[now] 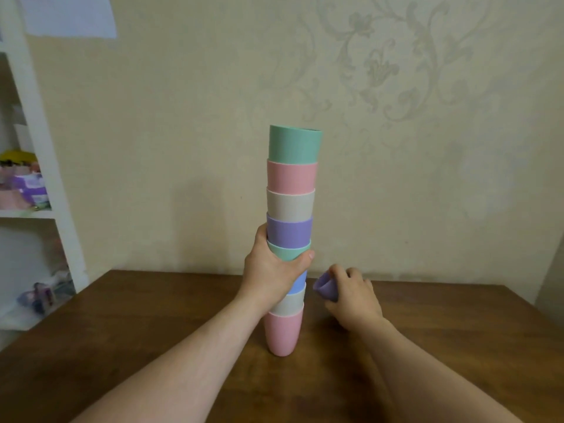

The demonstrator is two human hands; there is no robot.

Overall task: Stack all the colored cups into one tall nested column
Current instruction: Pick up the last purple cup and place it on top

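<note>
Left hand (271, 270) grips the stack (290, 233) at mid-height; the stack stands upright on the tabletop (152, 331), green cup on top. Right hand (354, 296) holds a tilted purple cup (326, 287) just beside the stack.

The cup column (290, 236) stands on the table (442, 346), with a loose cup (326, 287) just right of it
</note>
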